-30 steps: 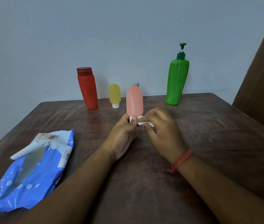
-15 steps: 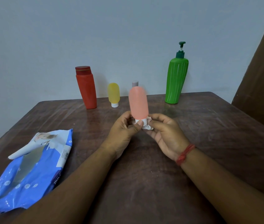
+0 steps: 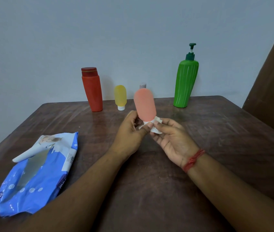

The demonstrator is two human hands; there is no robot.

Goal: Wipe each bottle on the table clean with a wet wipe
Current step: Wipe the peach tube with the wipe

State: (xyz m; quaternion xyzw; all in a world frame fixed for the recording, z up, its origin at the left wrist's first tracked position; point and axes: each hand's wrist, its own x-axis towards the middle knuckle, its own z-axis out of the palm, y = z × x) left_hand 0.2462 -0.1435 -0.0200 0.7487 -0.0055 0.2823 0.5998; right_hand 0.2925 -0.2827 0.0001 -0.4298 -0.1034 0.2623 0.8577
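A small pink squeeze bottle (image 3: pixel 144 104) stands cap-down above the table, tilted slightly left at the top. My left hand (image 3: pixel 129 131) pinches its white cap end from the left. My right hand (image 3: pixel 171 139), palm up, pinches a crumpled white wet wipe (image 3: pixel 156 127) against the cap from the right. At the table's far edge stand a red bottle (image 3: pixel 92 91), a small yellow bottle (image 3: pixel 120 97) and a green pump bottle (image 3: pixel 185 84). A grey cap (image 3: pixel 142 85) of another bottle shows behind the pink one; its body is hidden.
An open blue wet-wipe pack (image 3: pixel 32 174) lies on the left of the dark wooden table (image 3: pixel 216 148). A brown panel (image 3: pixel 273 77) rises at the right. A pale wall stands close behind the bottles.
Both hands have lifted the pink bottle a little nearer to me. My right hand has turned palm up and bunched the wipe round the cap end.
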